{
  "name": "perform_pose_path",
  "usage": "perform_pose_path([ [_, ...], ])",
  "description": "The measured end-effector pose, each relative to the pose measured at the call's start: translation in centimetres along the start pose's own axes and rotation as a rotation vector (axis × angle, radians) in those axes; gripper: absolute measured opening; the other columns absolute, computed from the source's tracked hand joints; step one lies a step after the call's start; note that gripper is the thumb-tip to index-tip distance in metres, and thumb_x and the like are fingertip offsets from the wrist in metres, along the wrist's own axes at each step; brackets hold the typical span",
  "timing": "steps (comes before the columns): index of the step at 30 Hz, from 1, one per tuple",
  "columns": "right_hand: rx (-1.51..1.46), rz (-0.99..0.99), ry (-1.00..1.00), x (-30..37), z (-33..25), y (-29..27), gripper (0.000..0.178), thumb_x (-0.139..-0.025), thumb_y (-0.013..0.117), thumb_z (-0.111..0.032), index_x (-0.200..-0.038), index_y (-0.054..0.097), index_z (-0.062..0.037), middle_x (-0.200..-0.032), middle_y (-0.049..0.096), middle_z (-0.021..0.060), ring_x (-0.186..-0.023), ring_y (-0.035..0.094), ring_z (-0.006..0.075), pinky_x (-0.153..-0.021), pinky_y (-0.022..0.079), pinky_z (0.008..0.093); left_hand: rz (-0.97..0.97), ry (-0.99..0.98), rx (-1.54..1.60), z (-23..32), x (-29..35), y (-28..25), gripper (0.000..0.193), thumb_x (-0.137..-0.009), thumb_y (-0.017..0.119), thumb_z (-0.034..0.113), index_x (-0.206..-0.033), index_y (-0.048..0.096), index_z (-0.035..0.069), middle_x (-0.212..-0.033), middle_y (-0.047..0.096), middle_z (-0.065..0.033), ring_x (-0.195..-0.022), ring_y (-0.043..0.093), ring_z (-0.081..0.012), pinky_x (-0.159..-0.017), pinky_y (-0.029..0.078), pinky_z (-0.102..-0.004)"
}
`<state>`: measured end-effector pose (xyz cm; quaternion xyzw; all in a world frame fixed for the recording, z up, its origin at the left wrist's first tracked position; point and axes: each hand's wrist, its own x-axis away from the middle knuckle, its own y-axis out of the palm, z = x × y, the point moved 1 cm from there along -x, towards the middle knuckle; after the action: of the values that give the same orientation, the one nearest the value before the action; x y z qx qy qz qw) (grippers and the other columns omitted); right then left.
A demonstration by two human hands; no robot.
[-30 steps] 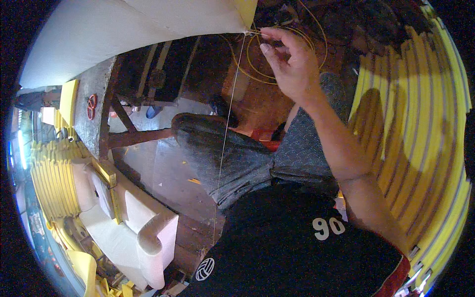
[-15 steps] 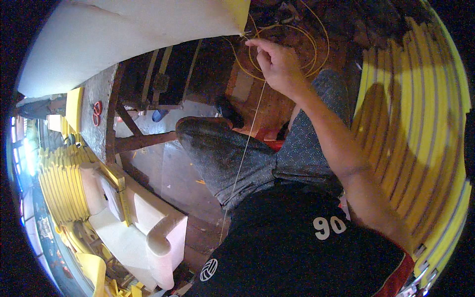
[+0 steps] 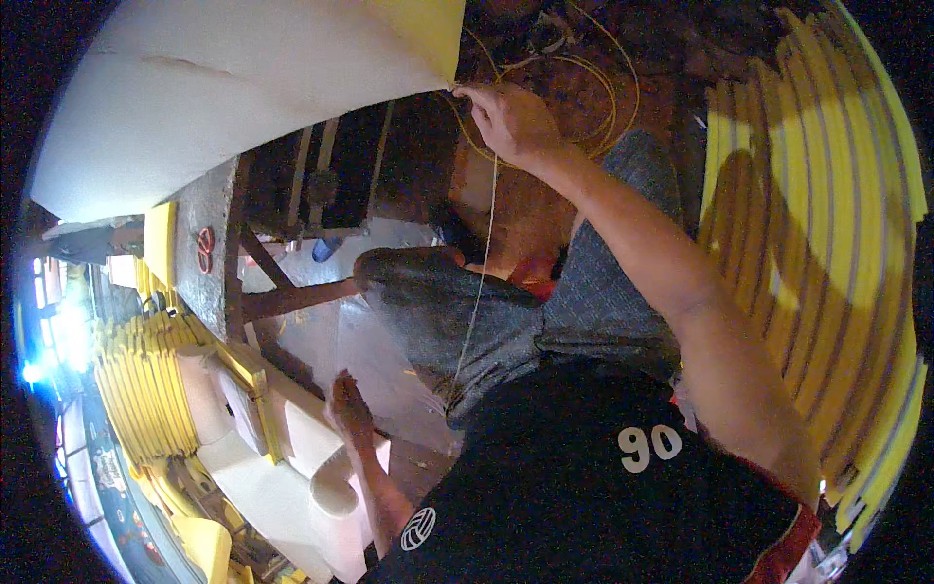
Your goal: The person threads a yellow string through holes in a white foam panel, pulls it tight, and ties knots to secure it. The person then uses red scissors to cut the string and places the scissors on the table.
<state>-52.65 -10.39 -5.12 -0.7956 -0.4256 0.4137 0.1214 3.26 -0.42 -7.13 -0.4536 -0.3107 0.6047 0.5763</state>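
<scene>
A large white padded block with a yellow side fills the upper left. At its corner my right hand has thumb and forefinger pinched together. A thin pale string runs from this hand down across my lap; its lower end is hidden by my shirt. Low on the left, beside a small white sofa-shaped piece, is my left hand, raised with its fingers drawn together. The left fingertips are dark and blurred, so what they hold is not clear.
Below the block is a worn table with red-handled scissors on it. The white sofa piece stands at lower left near yellow stacked strips. More yellow strips line the right. A yellow hose lies coiled ahead.
My left hand has come into view at lower left. The right hand has shifted a little left, to the block's corner, with the string still hanging from it. The view has shifted slightly.
</scene>
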Motion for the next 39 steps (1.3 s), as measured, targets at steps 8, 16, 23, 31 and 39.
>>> perform_pose_path([
  [8,-0.310,0.061,0.031,4.4,-8.6,-8.8,0.042,-0.090,0.070,-0.026,-0.126,0.061,-0.0084,-0.113,0.065,0.0164,-0.086,0.069,0.0296,-0.077,0.056,0.0391,-0.017,0.726,-0.182,27.2,-9.0,-4.1,0.021,-0.085,0.063,-0.001,-0.104,0.070,0.004,-0.090,0.070,-0.0140,-0.081,0.068,-0.0314,-0.073,0.054,-0.0407],
  [16,-0.658,-0.044,0.030,7.0,-10.9,-7.7,0.034,-0.083,0.077,-0.018,-0.113,0.068,-0.0054,-0.103,0.070,0.0123,-0.092,0.069,0.0297,-0.081,0.055,0.0366,-0.129,0.715,0.105,37.2,-11.5,0.9,0.017,-0.085,0.066,0.001,-0.101,0.070,0.003,-0.090,0.071,-0.0131,-0.081,0.069,-0.0276,-0.073,0.054,-0.0355],
  [23,-0.604,0.232,0.136,5.7,-6.3,-8.0,0.020,-0.090,0.069,-0.008,-0.110,0.069,-0.0045,-0.098,0.071,0.0101,-0.088,0.070,0.0206,-0.075,0.054,0.0296,-0.171,0.421,0.565,39.9,-13.4,7.7,0.022,-0.095,0.065,0.016,-0.111,0.064,0.001,-0.104,0.068,-0.0135,-0.089,0.068,-0.0230,-0.072,0.054,-0.0330],
  [31,-0.607,0.290,0.298,-0.5,-1.9,-6.9,0.019,-0.095,0.066,-0.020,-0.104,0.068,-0.0041,-0.090,0.072,0.0074,-0.075,0.067,0.0131,-0.065,0.052,0.0283,-0.392,-0.127,1.297,42.9,-17.0,13.8,0.031,-0.098,0.063,0.028,-0.107,0.058,-0.001,-0.102,0.067,-0.0125,-0.086,0.068,-0.0186,-0.068,0.057,-0.0328],
  [39,-0.662,0.245,0.351,-0.5,-1.3,-5.0,0.024,-0.097,0.064,-0.023,-0.109,0.068,-0.0024,-0.094,0.074,0.0074,-0.081,0.068,0.0113,-0.070,0.053,0.0259,0.043,0.278,0.591,42.3,-17.4,14.3,0.030,-0.098,0.061,0.025,-0.088,0.068,-0.003,-0.076,0.070,-0.0107,-0.064,0.065,-0.0169,-0.059,0.051,-0.0330],
])
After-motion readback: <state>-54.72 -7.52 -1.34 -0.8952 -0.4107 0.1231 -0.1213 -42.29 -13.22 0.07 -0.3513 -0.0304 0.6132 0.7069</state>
